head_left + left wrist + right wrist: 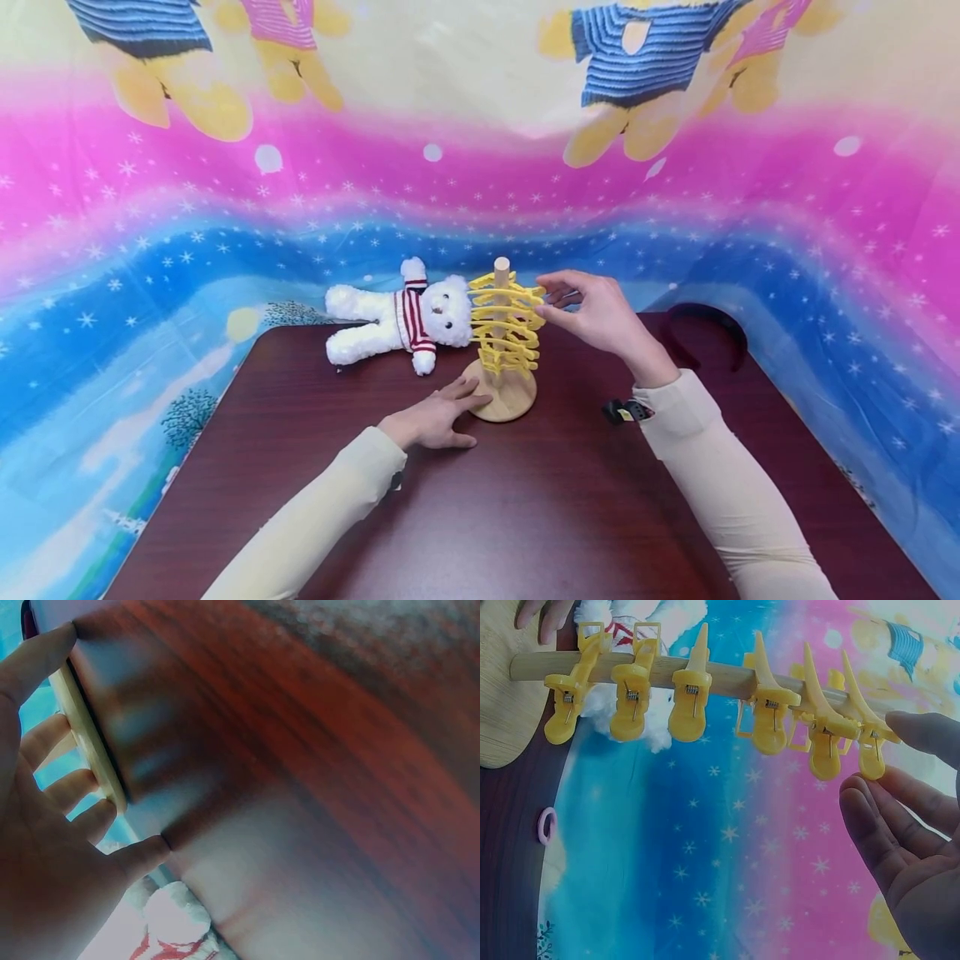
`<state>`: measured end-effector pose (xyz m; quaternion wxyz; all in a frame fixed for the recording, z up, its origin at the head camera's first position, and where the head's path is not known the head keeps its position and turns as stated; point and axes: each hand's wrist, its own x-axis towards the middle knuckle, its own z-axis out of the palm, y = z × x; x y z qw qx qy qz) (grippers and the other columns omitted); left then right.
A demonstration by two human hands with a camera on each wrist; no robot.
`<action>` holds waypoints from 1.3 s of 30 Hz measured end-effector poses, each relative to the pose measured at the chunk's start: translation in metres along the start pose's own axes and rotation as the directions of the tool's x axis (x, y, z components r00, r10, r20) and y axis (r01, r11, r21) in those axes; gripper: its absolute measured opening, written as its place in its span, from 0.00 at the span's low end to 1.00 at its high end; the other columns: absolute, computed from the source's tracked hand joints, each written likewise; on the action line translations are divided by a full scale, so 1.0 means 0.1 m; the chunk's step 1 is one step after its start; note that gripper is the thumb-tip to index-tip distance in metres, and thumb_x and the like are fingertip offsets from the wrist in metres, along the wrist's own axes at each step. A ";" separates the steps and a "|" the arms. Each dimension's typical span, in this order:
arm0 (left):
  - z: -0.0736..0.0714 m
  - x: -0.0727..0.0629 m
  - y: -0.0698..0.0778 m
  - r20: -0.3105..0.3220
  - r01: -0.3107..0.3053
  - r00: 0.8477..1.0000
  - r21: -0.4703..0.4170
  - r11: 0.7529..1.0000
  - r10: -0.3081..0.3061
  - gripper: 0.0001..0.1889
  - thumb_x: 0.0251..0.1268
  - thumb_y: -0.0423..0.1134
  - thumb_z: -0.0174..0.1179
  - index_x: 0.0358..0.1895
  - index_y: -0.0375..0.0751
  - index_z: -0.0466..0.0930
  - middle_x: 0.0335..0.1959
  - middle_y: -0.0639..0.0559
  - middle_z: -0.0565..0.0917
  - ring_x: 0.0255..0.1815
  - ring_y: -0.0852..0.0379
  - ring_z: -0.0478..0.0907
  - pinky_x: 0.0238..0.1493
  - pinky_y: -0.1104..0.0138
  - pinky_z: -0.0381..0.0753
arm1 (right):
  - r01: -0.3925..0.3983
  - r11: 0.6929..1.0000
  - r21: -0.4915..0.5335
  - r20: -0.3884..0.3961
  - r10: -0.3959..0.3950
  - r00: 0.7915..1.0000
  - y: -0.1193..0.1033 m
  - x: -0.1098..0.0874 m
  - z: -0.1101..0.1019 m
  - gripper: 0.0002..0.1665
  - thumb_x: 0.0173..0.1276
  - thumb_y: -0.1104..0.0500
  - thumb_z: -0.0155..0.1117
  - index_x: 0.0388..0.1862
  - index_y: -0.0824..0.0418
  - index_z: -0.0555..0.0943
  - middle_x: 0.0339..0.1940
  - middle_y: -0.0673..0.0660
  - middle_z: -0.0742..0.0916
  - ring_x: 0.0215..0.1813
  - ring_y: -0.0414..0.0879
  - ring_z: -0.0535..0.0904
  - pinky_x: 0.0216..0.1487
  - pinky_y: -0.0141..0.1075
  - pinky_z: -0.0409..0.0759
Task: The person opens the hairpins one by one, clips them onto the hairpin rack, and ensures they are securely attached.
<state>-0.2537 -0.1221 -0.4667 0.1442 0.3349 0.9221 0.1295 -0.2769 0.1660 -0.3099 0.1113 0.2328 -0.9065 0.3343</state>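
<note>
A round wooden stand with an upright post (502, 268) carries several yellow hair claw clips (771, 720), fastened one above another. My left hand (435, 417) rests at the front left of the round base (510, 404), fingers spread over its edge; in the left wrist view thumb and little finger reach the table. At the top of the post, my right hand (596, 308) pinches the uppermost clip (871, 750), thumb on one side and fingertips at its rounded lever. The clip still sits against the post. How firmly the fingers press cannot be seen.
A white teddy bear (378, 321) in a red-striped sweater lies left of the stand, its head close to the clips. At the back right lies a dark red curved band (738, 333). The brown table (525, 517) meets a printed cloth backdrop (420, 200).
</note>
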 end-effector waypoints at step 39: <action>-0.17 -0.26 -0.18 -0.152 0.027 0.988 0.029 0.999 -0.023 0.34 0.70 0.51 0.60 0.75 0.41 0.66 0.77 0.41 0.64 0.80 0.40 0.57 0.77 0.50 0.62 | -0.022 0.995 -0.102 0.063 0.028 0.998 0.45 -0.28 -0.19 0.25 0.72 0.49 0.64 0.67 0.51 0.78 0.57 0.56 0.86 0.50 0.53 0.86 0.51 0.52 0.83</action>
